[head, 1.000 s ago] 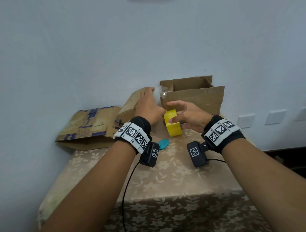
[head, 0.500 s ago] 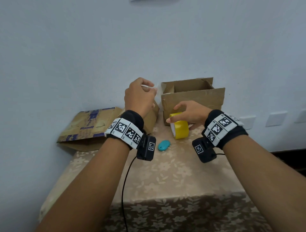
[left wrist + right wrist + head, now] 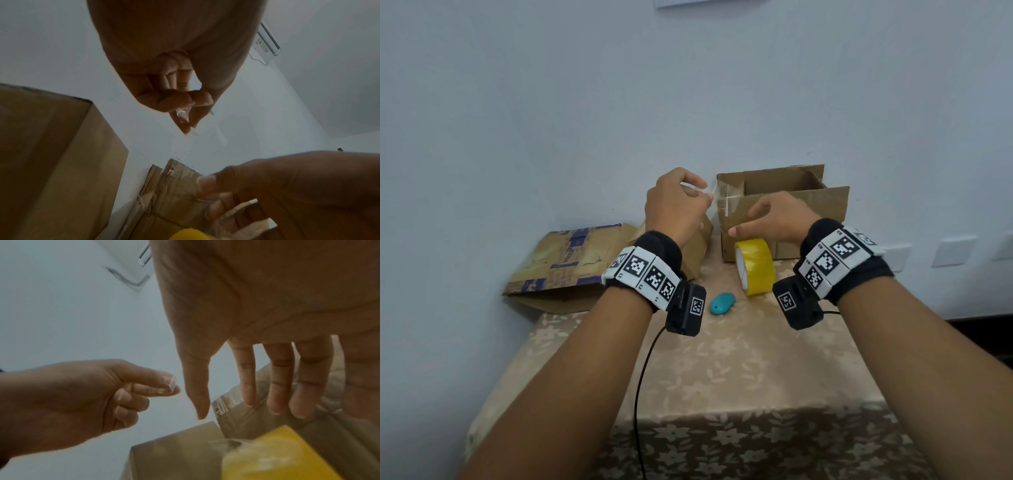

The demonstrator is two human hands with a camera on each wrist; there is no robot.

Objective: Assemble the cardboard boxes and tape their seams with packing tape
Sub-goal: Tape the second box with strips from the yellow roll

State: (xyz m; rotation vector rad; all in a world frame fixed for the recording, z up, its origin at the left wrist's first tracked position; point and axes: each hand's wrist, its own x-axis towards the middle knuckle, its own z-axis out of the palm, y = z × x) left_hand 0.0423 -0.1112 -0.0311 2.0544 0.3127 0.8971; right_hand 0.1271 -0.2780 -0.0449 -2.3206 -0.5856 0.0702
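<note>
There were three cardboard boxes: one open box [image 3: 784, 209] standing up, one smaller closed box [image 3: 697, 245] beside it, and one flat box [image 3: 566, 262] lying down. There was one roll of yellow packing tape [image 3: 755, 267]. There was one little teal thing [image 3: 722, 303]. There were two hands, a left hand [image 3: 676, 205] and a right hand [image 3: 779, 217]. There were three wall plates [image 3: 953, 250] on the wall.

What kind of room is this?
Probably a plain room in a home. There's a table with a flowery cloth, wall sockets, and an air conditioner high on the wall.
</note>
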